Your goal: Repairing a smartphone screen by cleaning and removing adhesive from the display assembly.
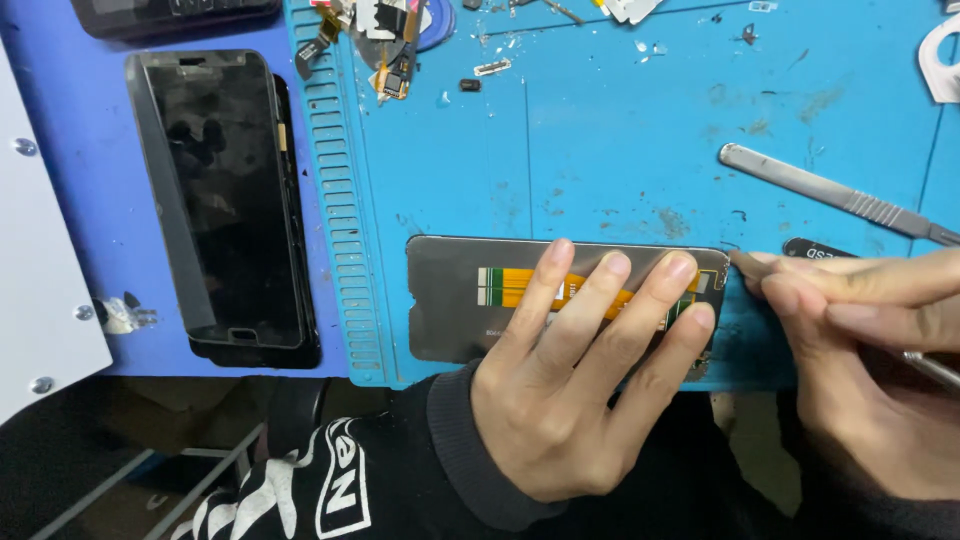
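Left hand lies flat, fingers spread, pressing a grey screen panel on the blue surface; right hand pinches a thin metal tool at the panel's corner

Over on the left, two dark phones lie stacked on the blue worktop, the upper one screen up. A white panel with screws runs along the left edge. On the teal mat, a steel scalpel handle lies at right; loose flex cables and small scraps cluster up top.
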